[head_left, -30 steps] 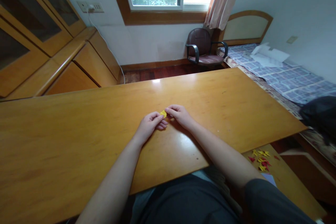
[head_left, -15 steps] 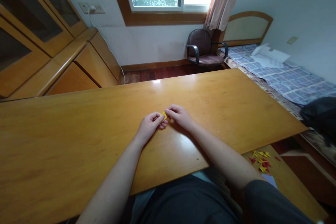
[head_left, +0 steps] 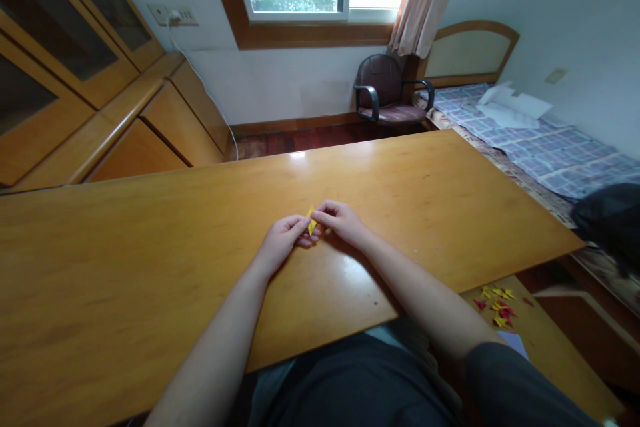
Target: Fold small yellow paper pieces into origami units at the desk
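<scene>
A small folded yellow paper piece (head_left: pixel 311 221) is pinched between both my hands just above the wooden table (head_left: pixel 150 260). My left hand (head_left: pixel 285 240) rests on the table with its fingertips closed on the paper's left side. My right hand (head_left: pixel 340 219) pinches the paper's right side with thumb and forefinger. The paper stands on edge, narrow and pointed upward. Most of it is hidden by my fingers.
A lower wooden surface at the right holds several small yellow and red folded paper pieces (head_left: pixel 497 305) and a pale sheet (head_left: pixel 513 341). Beyond the table stand a brown armchair (head_left: pixel 385 90), a bed (head_left: pixel 540 140) and wooden cabinets (head_left: pixel 75 80).
The yellow paper has turned from lying flatter to standing on edge between my fingertips. Both hands stay in the same place on the table.
</scene>
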### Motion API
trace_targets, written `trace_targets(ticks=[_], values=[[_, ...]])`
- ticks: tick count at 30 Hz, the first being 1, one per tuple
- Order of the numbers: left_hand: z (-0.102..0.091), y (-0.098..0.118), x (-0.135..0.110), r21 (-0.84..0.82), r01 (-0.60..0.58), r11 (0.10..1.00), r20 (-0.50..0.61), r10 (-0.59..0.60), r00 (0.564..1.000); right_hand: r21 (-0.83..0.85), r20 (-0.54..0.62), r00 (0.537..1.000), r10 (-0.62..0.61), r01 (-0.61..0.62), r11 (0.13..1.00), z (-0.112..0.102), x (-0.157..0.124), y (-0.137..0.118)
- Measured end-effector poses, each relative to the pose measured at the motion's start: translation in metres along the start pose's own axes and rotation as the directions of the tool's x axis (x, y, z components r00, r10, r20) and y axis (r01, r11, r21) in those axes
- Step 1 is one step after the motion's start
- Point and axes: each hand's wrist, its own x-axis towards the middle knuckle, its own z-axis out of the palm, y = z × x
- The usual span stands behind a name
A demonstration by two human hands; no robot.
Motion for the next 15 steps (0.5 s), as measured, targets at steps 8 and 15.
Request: trace_targets(ticks=[8, 15], values=[[0.0, -0.0002, -0.0008, 0.028, -0.016, 0.999, 0.026, 0.015, 1.0, 0.079, -0.019, 0.999, 0.026, -0.025, 0.997, 0.0002, 0.0014, 0.0015], [0.0009, 0.001, -0.0006, -0.005, -0.099, 0.995, -0.087, 0.098, 0.991, 0.277, 0.042, 0.996, 0.083, -0.091, 0.956, -0.0028, 0.0037, 0.0041]])
